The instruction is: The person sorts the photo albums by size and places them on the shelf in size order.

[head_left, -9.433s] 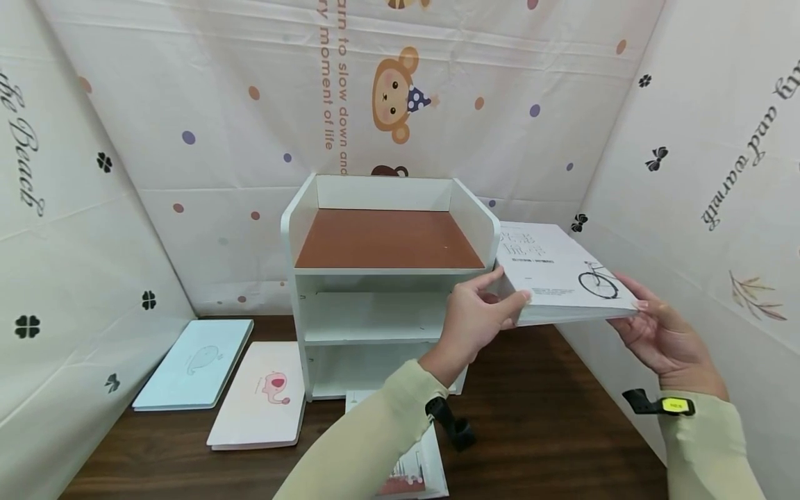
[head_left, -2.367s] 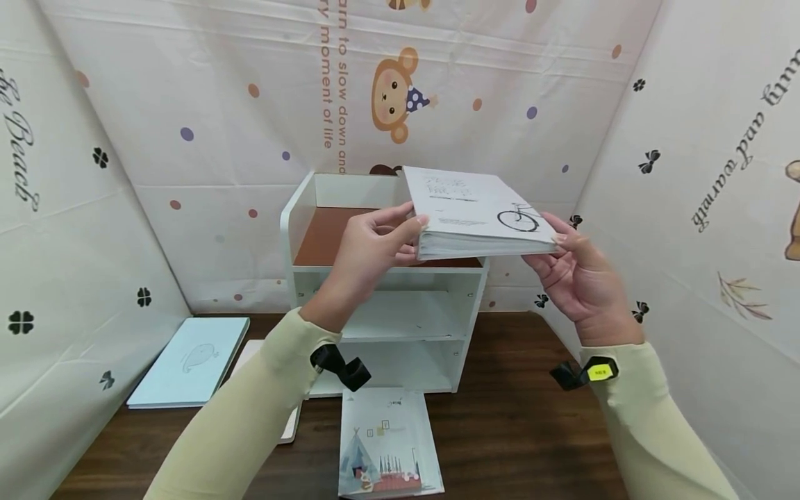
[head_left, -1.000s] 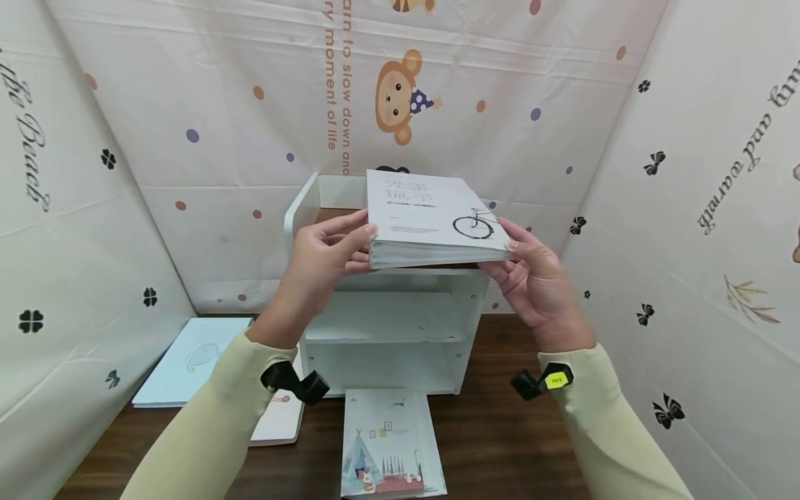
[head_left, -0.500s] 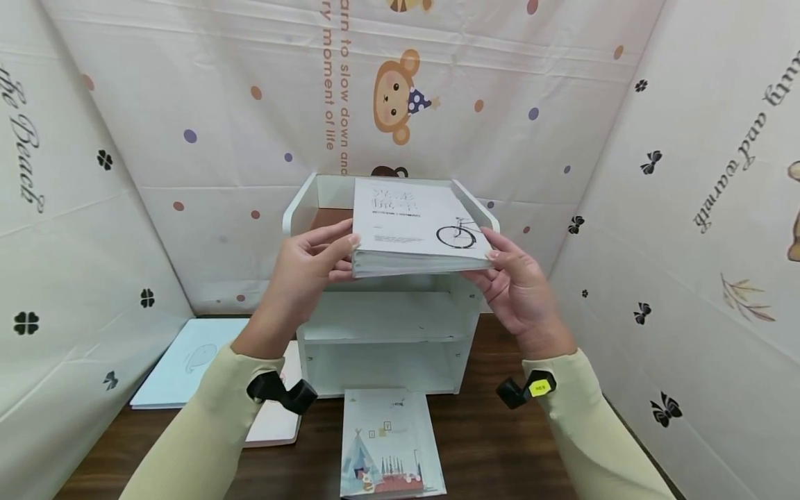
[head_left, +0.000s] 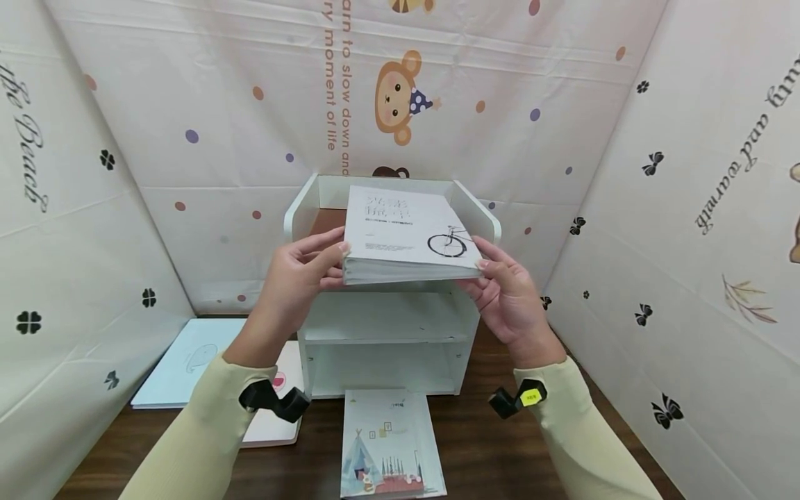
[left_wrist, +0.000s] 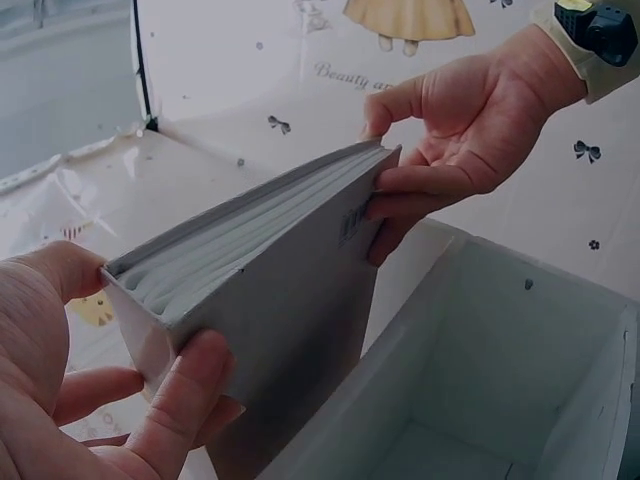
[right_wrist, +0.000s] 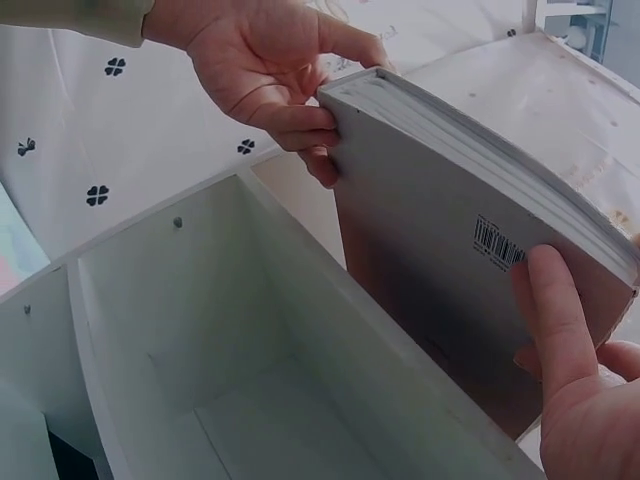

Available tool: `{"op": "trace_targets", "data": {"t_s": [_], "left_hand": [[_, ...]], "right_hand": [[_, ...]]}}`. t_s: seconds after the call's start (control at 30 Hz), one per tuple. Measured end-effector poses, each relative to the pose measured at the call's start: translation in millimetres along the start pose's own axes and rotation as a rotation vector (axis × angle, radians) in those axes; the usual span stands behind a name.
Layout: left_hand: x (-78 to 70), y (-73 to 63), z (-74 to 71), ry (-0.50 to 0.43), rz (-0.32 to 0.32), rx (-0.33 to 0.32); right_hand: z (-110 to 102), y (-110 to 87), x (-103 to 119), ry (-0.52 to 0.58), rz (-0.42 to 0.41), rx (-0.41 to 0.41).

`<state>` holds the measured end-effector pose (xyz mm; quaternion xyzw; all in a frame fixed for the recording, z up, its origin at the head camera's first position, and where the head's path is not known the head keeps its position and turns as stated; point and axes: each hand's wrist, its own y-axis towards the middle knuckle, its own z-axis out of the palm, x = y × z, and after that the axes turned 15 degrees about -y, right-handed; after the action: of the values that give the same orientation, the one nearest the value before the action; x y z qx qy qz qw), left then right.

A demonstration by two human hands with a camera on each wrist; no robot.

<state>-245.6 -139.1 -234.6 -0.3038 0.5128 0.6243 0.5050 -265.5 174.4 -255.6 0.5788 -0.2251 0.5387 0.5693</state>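
Both hands hold a thick white book (head_left: 400, 229) with a bicycle on its cover, over the top tray of the small white shelf unit (head_left: 462, 347). My left hand (head_left: 296, 271) grips its near left corner, thumb on the cover and fingers beneath. At the near right corner my right hand (head_left: 509, 302) pinches it the same way. In the left wrist view the page edges of the book (left_wrist: 290, 270) show between the hands. A barcode is visible on its underside in the right wrist view. Whether the book's far end touches the tray is hidden.
A book with a tent picture (head_left: 384, 444) lies before the shelf unit on the dark wooden table (head_left: 500, 444). To the left lie a light blue book (head_left: 181, 375) and a white one (head_left: 275, 423), partly behind the left arm. Printed cloth (head_left: 219, 139) surrounds the table.
From right of the shelf unit, the hands have carried the book left over the top tray. During the last second it has moved slightly lower and left. Both hands keep their grip.
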Motion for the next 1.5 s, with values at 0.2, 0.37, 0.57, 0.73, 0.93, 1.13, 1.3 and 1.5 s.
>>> {"op": "trace_targets", "data": {"t_s": [0.2,0.37,0.57,0.73,0.93,1.13,1.3,1.5], "left_hand": [[1.8,-4.1,-5.1,-0.013,-0.005,-0.005],[4.1,-6.3,-8.8,-0.019,-0.008,-0.004],[8.4,-7.4,-13.2,0.008,-0.015,-0.016],[12.6,-6.9,-16.3,0.037,-0.018,-0.025],[14.0,-7.5,-19.5,0.026,-0.026,-0.027],[12.6,-9.8,-20.8,0.008,-0.032,-0.022],[12.0,-11.0,-22.2,0.013,-0.035,-0.014],[12.6,-11.3,-25.5,0.042,-0.049,0.008]], "right_hand": [[3,-0.4,-6,-0.021,0.012,-0.014],[5,-0.7,-11,-0.027,0.031,-0.035],[6,-2.5,-16,-0.038,0.053,-0.033],[6,-3.5,-19,-0.05,0.063,-0.029],[7,-3.1,-21,-0.07,0.074,-0.033],[7,-3.1,-21,-0.082,0.091,-0.047],[8,-4.8,-21,-0.142,0.121,-0.06],[9,-9.0,-18,-0.261,0.135,-0.074]]}}
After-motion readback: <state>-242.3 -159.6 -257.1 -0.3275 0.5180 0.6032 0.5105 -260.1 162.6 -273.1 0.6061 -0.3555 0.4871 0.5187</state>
